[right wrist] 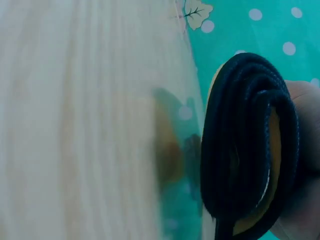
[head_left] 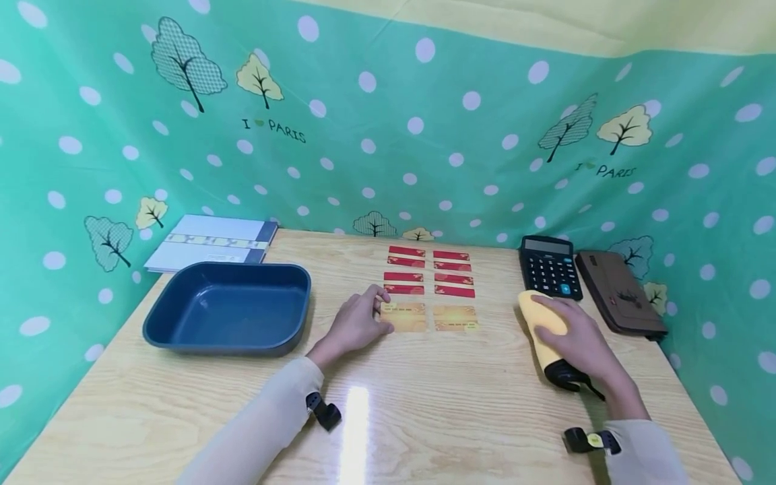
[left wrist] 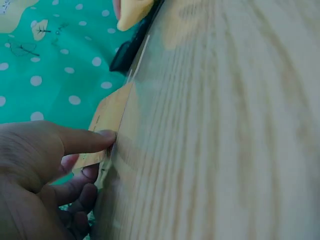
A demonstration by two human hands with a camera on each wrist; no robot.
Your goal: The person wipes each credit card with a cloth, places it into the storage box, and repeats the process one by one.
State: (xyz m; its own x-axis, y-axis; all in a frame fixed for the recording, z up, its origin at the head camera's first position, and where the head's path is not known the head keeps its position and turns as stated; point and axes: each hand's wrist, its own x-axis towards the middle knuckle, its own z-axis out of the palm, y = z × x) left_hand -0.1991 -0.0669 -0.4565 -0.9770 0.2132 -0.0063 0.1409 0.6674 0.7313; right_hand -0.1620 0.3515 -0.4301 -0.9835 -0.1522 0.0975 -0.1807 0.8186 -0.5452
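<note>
My left hand (head_left: 358, 322) is at the left edge of a gold card (head_left: 405, 317), its thumb and fingers pinching that edge. In the left wrist view the same card (left wrist: 112, 112) shows between thumb and fingers, close to the tabletop. A second gold card (head_left: 456, 318) lies just to its right. On the right side, my right hand (head_left: 578, 340) grips a yellow roll (head_left: 536, 322) with a black end from above. Coiled dark fabric layers at the end of the roll (right wrist: 245, 145) face the right wrist camera. Beyond the gold cards lie several red cards (head_left: 453, 279) in two columns.
A dark blue basin (head_left: 227, 306) stands on the left, with a pale blue notebook or folder (head_left: 212, 239) behind it. A black calculator (head_left: 550, 266) and a brown case (head_left: 620, 293) lie at the back right. Dotted green cloth (head_left: 388, 135) hangs behind the wooden table (head_left: 461, 404).
</note>
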